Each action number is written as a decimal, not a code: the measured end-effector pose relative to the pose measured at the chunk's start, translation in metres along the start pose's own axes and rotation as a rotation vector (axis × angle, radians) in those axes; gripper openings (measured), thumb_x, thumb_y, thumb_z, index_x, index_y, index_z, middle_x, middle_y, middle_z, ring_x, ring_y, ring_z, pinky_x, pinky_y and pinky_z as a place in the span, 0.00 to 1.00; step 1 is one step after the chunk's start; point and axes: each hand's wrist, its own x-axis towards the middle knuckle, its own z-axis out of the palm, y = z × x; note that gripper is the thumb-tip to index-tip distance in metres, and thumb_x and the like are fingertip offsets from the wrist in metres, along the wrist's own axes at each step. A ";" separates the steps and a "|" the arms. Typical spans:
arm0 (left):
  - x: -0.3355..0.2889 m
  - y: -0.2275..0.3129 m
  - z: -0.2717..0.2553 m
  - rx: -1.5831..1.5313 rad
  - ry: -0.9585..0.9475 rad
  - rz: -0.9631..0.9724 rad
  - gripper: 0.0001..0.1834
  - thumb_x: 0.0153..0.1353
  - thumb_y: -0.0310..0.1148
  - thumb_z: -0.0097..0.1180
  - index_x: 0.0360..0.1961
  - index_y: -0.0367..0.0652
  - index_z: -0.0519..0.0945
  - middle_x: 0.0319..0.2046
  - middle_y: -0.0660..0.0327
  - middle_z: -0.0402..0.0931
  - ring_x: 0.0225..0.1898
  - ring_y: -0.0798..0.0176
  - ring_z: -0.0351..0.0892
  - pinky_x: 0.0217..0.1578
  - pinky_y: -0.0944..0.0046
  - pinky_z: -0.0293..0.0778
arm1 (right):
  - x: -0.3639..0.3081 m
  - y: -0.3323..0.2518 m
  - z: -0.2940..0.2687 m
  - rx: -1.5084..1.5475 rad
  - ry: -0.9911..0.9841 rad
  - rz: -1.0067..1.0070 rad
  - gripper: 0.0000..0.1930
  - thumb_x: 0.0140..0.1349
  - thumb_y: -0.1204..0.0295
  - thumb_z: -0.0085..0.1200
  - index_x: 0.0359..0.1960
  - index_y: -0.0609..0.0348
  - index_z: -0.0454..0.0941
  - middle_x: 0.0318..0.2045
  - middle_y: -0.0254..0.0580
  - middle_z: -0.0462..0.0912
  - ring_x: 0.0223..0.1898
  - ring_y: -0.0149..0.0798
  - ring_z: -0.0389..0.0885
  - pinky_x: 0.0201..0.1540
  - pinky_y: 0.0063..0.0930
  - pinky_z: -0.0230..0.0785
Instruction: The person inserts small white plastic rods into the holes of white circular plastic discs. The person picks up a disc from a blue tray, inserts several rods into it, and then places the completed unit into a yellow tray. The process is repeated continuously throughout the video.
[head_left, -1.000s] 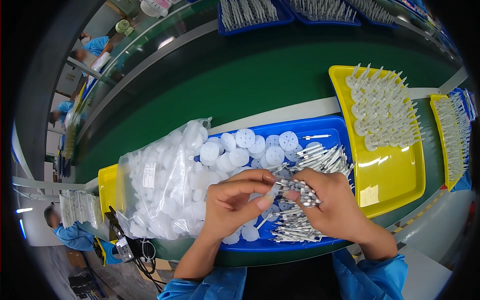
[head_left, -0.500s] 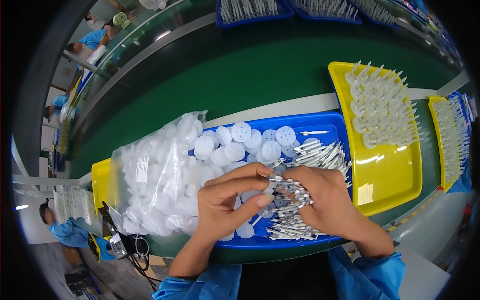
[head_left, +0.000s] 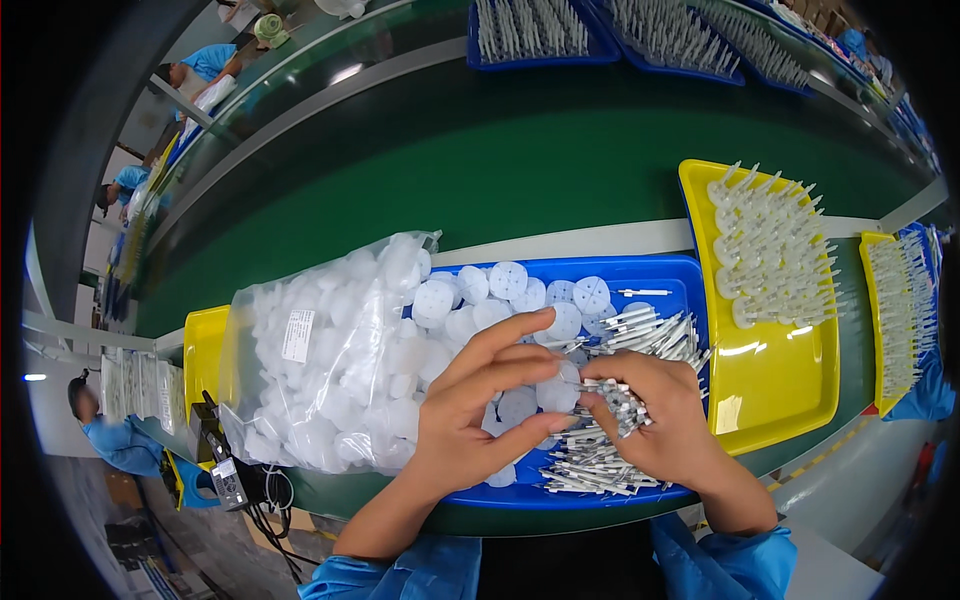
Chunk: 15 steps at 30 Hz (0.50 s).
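Between the thumb and fingers of my left hand (head_left: 480, 400) is a round translucent white plastic disc (head_left: 557, 392). My right hand (head_left: 660, 410) is closed around a bunch of thin white-and-metal pins (head_left: 625, 408), and its fingertips meet the edge of the disc. Under both hands lies a blue tray (head_left: 640, 268). Its left part holds loose discs (head_left: 508, 280), its right part piles of loose pins (head_left: 600, 465). My fingers partly hide where pin and disc meet.
A large clear bag of discs (head_left: 320, 370) lies at the left over a yellow tray (head_left: 205, 350). To the right, a yellow tray (head_left: 770, 400) carries upright pin-and-disc pieces (head_left: 770, 250). More filled blue trays (head_left: 545, 62) stand at the back. Black cables (head_left: 265, 500) hang at the front left.
A disc now shows between my left fingers, against the fingertips of my right hand. The right hand still grips its bunch of pins. The whole view has shifted slightly.
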 end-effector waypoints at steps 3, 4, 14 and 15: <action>0.000 0.000 -0.001 -0.011 -0.014 -0.001 0.23 0.49 0.19 0.72 0.49 0.34 0.82 0.65 0.42 0.68 0.54 0.51 0.81 0.54 0.55 0.78 | 0.000 -0.001 0.000 0.012 0.009 0.001 0.22 0.44 0.84 0.62 0.45 0.62 0.79 0.38 0.52 0.85 0.36 0.54 0.86 0.38 0.36 0.78; -0.001 -0.002 -0.001 -0.008 -0.030 0.009 0.23 0.49 0.19 0.72 0.49 0.34 0.82 0.65 0.42 0.67 0.54 0.51 0.81 0.54 0.55 0.78 | -0.001 -0.002 0.000 0.017 0.014 0.003 0.22 0.44 0.84 0.62 0.45 0.63 0.79 0.38 0.52 0.85 0.37 0.54 0.86 0.38 0.36 0.78; -0.002 0.000 0.003 0.426 -0.025 0.312 0.23 0.50 0.22 0.72 0.50 0.39 0.83 0.61 0.44 0.73 0.50 0.51 0.82 0.49 0.58 0.73 | -0.005 -0.008 0.002 0.084 0.066 0.068 0.23 0.44 0.86 0.58 0.47 0.63 0.79 0.38 0.53 0.84 0.38 0.54 0.86 0.40 0.36 0.78; -0.001 0.000 0.004 0.360 -0.018 0.267 0.24 0.50 0.22 0.72 0.50 0.39 0.83 0.61 0.44 0.73 0.50 0.52 0.82 0.50 0.59 0.73 | -0.006 -0.007 0.002 0.085 0.058 0.056 0.23 0.44 0.86 0.58 0.47 0.63 0.79 0.38 0.53 0.84 0.37 0.54 0.86 0.40 0.36 0.78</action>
